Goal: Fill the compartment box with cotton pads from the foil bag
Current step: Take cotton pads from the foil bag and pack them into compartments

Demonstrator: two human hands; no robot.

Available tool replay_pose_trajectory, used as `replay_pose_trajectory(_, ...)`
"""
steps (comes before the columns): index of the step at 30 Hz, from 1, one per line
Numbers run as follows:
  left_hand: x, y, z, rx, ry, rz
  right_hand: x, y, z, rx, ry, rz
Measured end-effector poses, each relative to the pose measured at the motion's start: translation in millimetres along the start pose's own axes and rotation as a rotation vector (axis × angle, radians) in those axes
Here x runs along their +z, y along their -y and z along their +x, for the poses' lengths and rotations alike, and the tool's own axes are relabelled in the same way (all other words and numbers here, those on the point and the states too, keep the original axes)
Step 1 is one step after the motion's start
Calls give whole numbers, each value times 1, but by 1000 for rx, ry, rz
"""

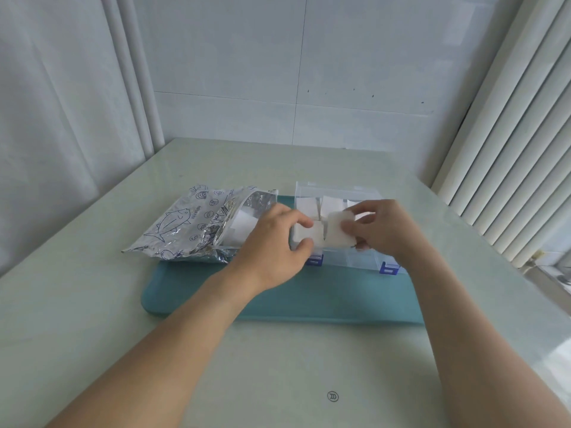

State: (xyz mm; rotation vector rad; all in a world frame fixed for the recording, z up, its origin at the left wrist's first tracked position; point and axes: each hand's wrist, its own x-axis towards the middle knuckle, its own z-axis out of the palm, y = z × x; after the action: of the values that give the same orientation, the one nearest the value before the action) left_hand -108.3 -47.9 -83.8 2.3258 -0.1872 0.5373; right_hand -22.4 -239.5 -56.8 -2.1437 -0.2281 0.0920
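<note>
A clear plastic compartment box [346, 256] with blue latches stands open on a teal mat [309, 301]. White cotton pads [332, 203] stand in its far compartments. My right hand [386, 230] pinches a white cotton pad [338, 231] over the box's middle. My left hand [275, 242] grips the box's near left corner, its thumb and forefinger round a pad-filled compartment [306, 233]. The silver foil bag [197, 227] with blue fish drawings lies left of the box, its mouth open toward it, with more white pads [241, 227] showing inside.
The pale green table [247, 366] meets a tiled wall at the back. A white curtain [61, 118] hangs at the left. Vertical white slats [509, 165] run along the right side.
</note>
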Motion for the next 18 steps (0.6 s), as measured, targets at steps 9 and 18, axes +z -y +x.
replay_pose_trajectory(9, 6, 3, -1, -14, 14, 79, 16, 12, -6, 81, 75, -410)
replay_pose_trajectory(18, -1, 0, 3, 151, -206, 12, 4, 9, -9, -73, -15, -470)
